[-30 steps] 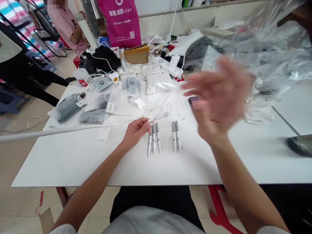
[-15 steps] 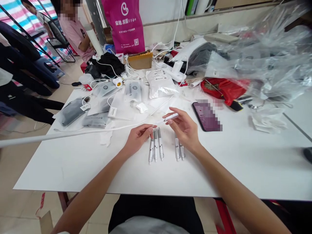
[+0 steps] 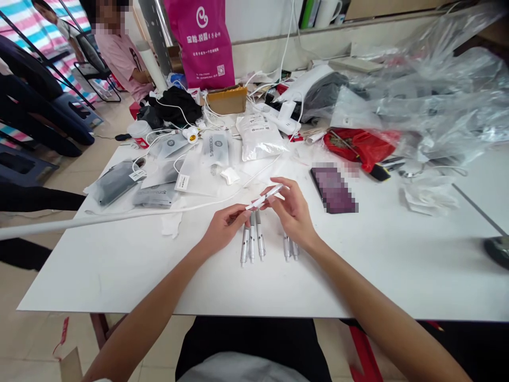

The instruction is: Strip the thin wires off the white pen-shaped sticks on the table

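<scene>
A white pen (image 3: 260,200) is held slantwise above the table between my two hands. My left hand (image 3: 225,228) pinches its lower left end, thumb against fingers. Its upper right part is gripped by the thumb and fingers of my right hand (image 3: 293,215). Just below my left fingers lie three white pens (image 3: 252,241) with grey grips, side by side. Two more pens (image 3: 287,246) rest under my right hand, which covers their upper ends.
To the right lies a phone (image 3: 334,189). A white cable (image 3: 159,215) crosses the table on the left. Behind are bagged items (image 3: 155,195), a white plastic packet (image 3: 260,137), a red bag (image 3: 360,146) and a heap of clear plastic (image 3: 421,106). People are at the far left.
My right hand has brought its pen down and left to my left hand, and both hands now hold it. The pens on the table stay put.
</scene>
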Tool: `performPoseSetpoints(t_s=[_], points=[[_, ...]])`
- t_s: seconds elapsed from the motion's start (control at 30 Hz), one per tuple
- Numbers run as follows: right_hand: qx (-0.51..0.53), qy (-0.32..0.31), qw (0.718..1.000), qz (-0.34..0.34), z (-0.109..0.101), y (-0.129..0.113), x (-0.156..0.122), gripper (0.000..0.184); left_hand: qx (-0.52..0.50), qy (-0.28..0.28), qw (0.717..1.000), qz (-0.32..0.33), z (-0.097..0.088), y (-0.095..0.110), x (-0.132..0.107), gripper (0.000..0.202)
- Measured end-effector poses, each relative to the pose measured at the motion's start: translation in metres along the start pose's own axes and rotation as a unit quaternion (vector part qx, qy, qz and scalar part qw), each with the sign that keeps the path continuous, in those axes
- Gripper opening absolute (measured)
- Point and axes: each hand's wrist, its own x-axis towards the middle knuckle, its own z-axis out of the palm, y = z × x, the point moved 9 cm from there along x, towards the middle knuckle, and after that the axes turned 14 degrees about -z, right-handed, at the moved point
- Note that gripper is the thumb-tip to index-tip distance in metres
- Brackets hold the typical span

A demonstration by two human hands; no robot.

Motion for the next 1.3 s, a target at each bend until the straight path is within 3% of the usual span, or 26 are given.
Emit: performPoseSetpoints(t_s=[0.17, 0.27, 0.47, 0.7, 0.87, 1.13, 1.3], points=[[0.066, 0.005, 0.993, 0.096, 0.007, 0.025, -0.005, 0.044, 0.058, 0.015, 0.998, 0.022, 0.0, 0.006, -0.003, 0.037], [0.089, 0.027, 0.988, 0.119, 0.006, 0.03, -0.008, 0.057, 0.065, 0.016, 0.998, 0.022, -0.001, 0.008, -0.004, 0.038], [0.088, 0.038, 0.985, 0.145, 0.005, 0.034, -0.011, 0.064, 0.067, 0.01, 0.998, 0.017, 0.001, 0.008, -0.006, 0.037], [0.039, 0.061, 0.994, 0.082, -0.012, 0.023, -0.001, 0.056, 0.05, 0.032, 0.998, -0.008, -0.006, -0.001, -0.003, 0.041], [0.005, 0.018, 0.999, 0.041, -0.005, 0.01, -0.001, 0.054, 0.064, 0.028, 0.998, -0.008, -0.004, 0.001, -0.004, 0.039], [-0.1, -0.031, 0.99, -0.096, 0.001, -0.012, -0.003, 0.043, 0.036, 0.014, 0.999, 0.002, -0.001, 0.004, -0.003, 0.039], [-0.12, -0.041, 0.983, -0.131, 0.004, -0.019, -0.005, 0.041, 0.0, 0.012, 1.0, -0.002, -0.001, 0.004, -0.002, 0.037]])
